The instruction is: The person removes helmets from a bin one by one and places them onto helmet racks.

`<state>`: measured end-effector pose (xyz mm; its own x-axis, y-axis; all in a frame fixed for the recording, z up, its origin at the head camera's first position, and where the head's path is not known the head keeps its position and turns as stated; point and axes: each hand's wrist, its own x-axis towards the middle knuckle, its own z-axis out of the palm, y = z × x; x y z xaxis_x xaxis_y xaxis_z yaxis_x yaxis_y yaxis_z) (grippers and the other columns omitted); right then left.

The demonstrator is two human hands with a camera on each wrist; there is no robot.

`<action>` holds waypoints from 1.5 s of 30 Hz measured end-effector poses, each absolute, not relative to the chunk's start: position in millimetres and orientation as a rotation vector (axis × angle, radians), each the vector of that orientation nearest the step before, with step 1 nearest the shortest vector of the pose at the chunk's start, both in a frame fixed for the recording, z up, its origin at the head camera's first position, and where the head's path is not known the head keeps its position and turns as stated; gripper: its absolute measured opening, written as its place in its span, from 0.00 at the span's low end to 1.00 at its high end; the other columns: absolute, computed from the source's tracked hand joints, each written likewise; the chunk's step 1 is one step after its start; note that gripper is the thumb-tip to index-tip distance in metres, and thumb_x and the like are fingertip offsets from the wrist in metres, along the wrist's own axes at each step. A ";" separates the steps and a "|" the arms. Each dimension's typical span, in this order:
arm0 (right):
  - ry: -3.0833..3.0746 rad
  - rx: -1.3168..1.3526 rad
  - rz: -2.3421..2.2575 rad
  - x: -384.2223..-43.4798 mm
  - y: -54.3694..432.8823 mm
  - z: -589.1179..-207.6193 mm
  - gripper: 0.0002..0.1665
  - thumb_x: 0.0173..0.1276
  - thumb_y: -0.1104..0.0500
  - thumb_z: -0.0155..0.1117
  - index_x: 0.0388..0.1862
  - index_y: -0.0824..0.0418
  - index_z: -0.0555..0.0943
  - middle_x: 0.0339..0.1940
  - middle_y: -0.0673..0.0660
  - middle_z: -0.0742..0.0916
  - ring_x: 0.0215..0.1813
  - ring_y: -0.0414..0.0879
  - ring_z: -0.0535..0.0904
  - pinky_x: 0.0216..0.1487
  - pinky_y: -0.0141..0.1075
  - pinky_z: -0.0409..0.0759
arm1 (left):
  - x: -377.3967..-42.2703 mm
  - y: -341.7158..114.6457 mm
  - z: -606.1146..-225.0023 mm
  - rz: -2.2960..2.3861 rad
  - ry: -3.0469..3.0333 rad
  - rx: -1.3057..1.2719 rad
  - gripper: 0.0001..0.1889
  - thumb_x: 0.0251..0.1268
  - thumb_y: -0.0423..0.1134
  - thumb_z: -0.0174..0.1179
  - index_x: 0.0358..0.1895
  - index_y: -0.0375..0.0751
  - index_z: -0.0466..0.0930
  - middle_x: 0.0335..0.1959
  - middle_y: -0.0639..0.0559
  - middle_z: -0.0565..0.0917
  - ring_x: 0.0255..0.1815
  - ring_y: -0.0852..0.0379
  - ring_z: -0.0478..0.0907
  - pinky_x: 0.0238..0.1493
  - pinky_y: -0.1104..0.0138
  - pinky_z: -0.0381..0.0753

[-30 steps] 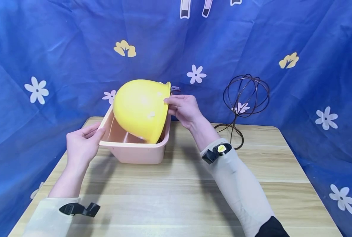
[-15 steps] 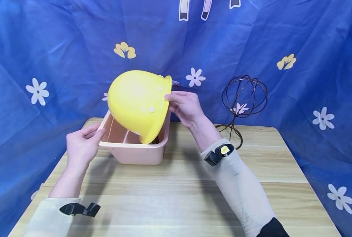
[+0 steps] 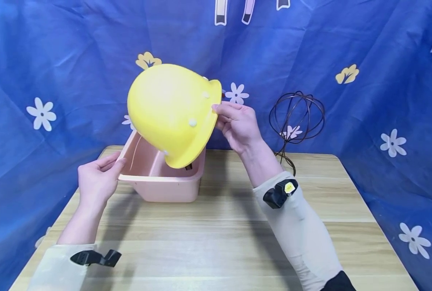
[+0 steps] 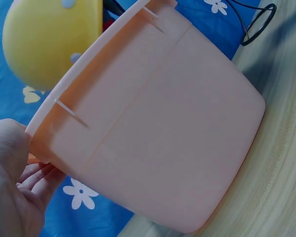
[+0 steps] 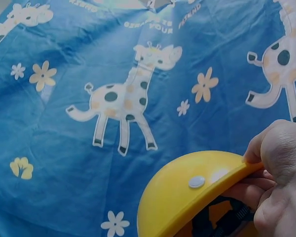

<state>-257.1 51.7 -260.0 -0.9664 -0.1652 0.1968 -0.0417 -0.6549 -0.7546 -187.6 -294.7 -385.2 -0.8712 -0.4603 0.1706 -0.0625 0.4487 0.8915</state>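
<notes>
A yellow hard hat (image 3: 166,109) hangs tilted over the pink plastic bin (image 3: 165,190), its open side facing right. My right hand (image 3: 239,123) pinches the hat's brim, thumb on the outside and fingers under the edge. In the right wrist view, dark straps (image 5: 229,219) show inside the hat (image 5: 187,190). My left hand (image 3: 97,178) grips the bin's rim at its near left corner. The left wrist view shows the bin's wall (image 4: 158,123) with the left thumb over the rim and the fingers below. The hat covers much of the bin's opening.
A brown wire stand (image 3: 297,117) with a round cage top stands at the back right of the wooden table (image 3: 238,242). Behind the table hangs a blue printed curtain (image 3: 281,44), which also runs along both sides.
My right hand has raised the hard hat up out of the bin, and the hat tips more brim-down. My left hand has stayed on the bin's rim.
</notes>
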 end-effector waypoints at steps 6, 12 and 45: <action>1.251 -0.440 -2.830 -253.2 70.3 -250.5 0.17 0.71 0.82 0.57 0.35 0.71 0.91 0.36 0.64 0.89 0.36 0.49 0.89 0.39 0.40 0.90 | -191.4 -297.7 -388.7 -1.425 -2.319 0.448 0.24 0.69 0.49 0.72 0.63 0.42 0.87 0.45 0.57 0.90 0.40 0.81 0.82 0.41 0.83 0.78; 1.208 -0.487 -2.882 -251.3 91.6 -245.0 0.16 0.71 0.81 0.55 0.39 0.74 0.90 0.39 0.65 0.90 0.38 0.51 0.90 0.42 0.41 0.90 | -193.7 -300.8 -389.9 -1.468 -2.302 0.467 0.24 0.69 0.48 0.73 0.64 0.41 0.87 0.29 0.80 0.85 0.37 0.83 0.81 0.39 0.83 0.78; 0.726 -0.538 -3.175 -232.2 212.0 -239.0 0.15 0.76 0.81 0.47 0.53 0.88 0.79 0.48 0.76 0.87 0.48 0.62 0.90 0.54 0.47 0.86 | -193.6 -300.0 -387.2 -1.568 -2.243 0.479 0.25 0.69 0.43 0.72 0.66 0.37 0.84 0.27 0.81 0.83 0.36 0.83 0.81 0.38 0.84 0.77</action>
